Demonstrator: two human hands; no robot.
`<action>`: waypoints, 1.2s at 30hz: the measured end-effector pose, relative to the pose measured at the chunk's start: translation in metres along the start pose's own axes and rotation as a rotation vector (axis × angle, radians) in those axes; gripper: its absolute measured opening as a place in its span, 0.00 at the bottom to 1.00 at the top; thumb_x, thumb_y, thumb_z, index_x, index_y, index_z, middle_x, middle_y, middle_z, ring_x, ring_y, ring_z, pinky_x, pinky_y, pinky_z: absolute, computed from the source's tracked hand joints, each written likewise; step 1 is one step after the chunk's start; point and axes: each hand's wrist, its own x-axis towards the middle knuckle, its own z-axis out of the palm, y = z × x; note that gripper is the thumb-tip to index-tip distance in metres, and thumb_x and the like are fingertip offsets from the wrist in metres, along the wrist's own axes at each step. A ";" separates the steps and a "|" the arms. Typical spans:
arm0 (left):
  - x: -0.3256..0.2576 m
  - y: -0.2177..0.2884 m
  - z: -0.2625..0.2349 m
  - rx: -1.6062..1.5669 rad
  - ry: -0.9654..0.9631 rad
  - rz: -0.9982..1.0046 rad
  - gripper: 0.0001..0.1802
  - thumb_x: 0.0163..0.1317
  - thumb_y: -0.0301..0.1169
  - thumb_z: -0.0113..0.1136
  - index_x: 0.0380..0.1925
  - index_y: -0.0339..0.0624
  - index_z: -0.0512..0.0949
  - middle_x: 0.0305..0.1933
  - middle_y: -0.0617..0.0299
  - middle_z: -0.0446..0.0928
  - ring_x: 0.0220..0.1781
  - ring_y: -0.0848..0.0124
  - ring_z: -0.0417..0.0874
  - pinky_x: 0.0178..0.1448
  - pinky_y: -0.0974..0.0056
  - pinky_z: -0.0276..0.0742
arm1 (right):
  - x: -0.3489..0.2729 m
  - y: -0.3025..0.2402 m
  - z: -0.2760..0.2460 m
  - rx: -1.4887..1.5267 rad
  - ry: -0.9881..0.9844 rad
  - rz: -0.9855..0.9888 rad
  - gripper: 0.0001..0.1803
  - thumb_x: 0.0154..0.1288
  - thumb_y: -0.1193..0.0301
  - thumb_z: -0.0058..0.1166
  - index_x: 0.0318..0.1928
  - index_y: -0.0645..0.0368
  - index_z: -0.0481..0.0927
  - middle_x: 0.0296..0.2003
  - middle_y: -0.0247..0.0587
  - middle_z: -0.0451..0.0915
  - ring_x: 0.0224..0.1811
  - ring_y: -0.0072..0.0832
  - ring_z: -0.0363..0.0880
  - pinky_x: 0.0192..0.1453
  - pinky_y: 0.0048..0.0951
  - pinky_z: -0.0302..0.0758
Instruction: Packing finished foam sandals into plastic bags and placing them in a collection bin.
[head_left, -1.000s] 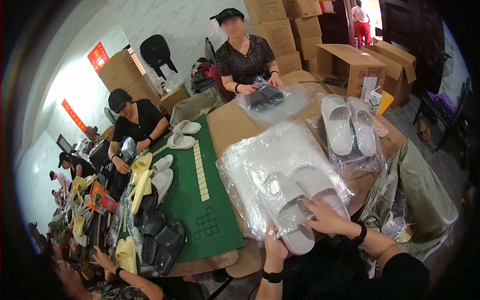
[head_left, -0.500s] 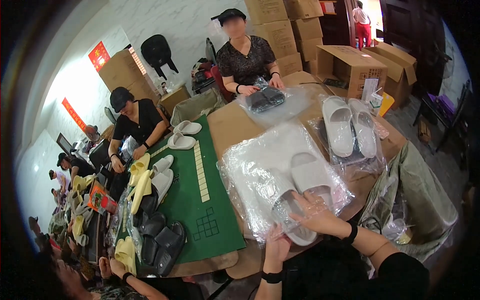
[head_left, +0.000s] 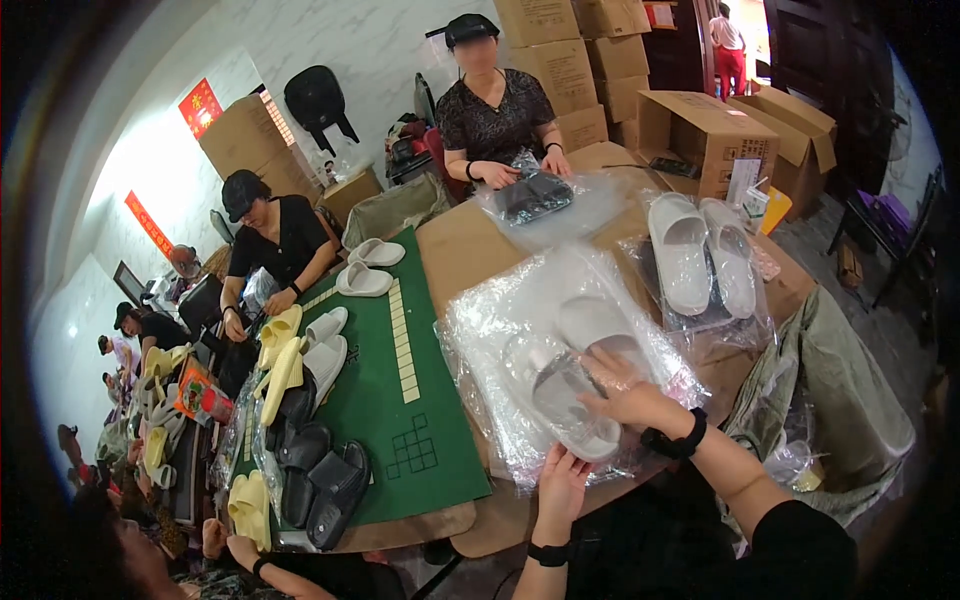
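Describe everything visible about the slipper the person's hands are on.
The white slipper is an open-toe foam-like slide, lying sole down inside a clear plastic bag on the brown table. The right hand presses on it from above; the left hand holds its near end. Its mate lies beside it.

A black band is worn on the left wrist (head_left: 548,553) and a black watch on the right wrist (head_left: 676,441). A black sleeve (head_left: 800,540) is seen on the right upper arm; both forearms are left bare.
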 end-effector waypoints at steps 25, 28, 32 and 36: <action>0.023 0.002 0.005 -0.150 0.098 0.403 0.21 0.65 0.22 0.45 0.59 0.37 0.61 0.58 0.52 0.70 0.60 0.59 0.73 0.63 0.53 0.69 | -0.052 0.027 -0.002 0.097 -0.193 -0.124 0.43 0.51 0.69 0.65 0.69 0.37 0.62 0.71 0.65 0.44 0.55 0.55 0.73 0.57 0.39 0.72; 0.026 -0.001 0.005 -0.094 0.151 0.420 0.22 0.65 0.20 0.45 0.60 0.38 0.60 0.57 0.53 0.70 0.57 0.60 0.74 0.62 0.56 0.71 | -0.051 0.023 0.004 0.016 -0.146 -0.001 0.38 0.55 0.74 0.58 0.67 0.46 0.63 0.69 0.63 0.50 0.52 0.55 0.74 0.52 0.42 0.74; 0.024 0.000 0.014 -0.042 0.238 0.390 0.26 0.65 0.18 0.45 0.63 0.40 0.57 0.57 0.53 0.70 0.54 0.61 0.76 0.56 0.59 0.76 | -0.048 0.026 0.027 -0.143 0.159 0.052 0.27 0.53 0.78 0.52 0.57 0.60 0.68 0.59 0.59 0.64 0.42 0.54 0.76 0.43 0.44 0.75; 0.042 -0.005 -0.011 0.038 0.163 0.350 0.25 0.65 0.18 0.46 0.62 0.37 0.59 0.56 0.51 0.71 0.54 0.61 0.76 0.55 0.58 0.77 | -0.052 0.008 0.037 -0.138 0.194 -0.019 0.14 0.53 0.74 0.55 0.42 0.63 0.73 0.35 0.53 0.75 0.34 0.49 0.77 0.37 0.42 0.74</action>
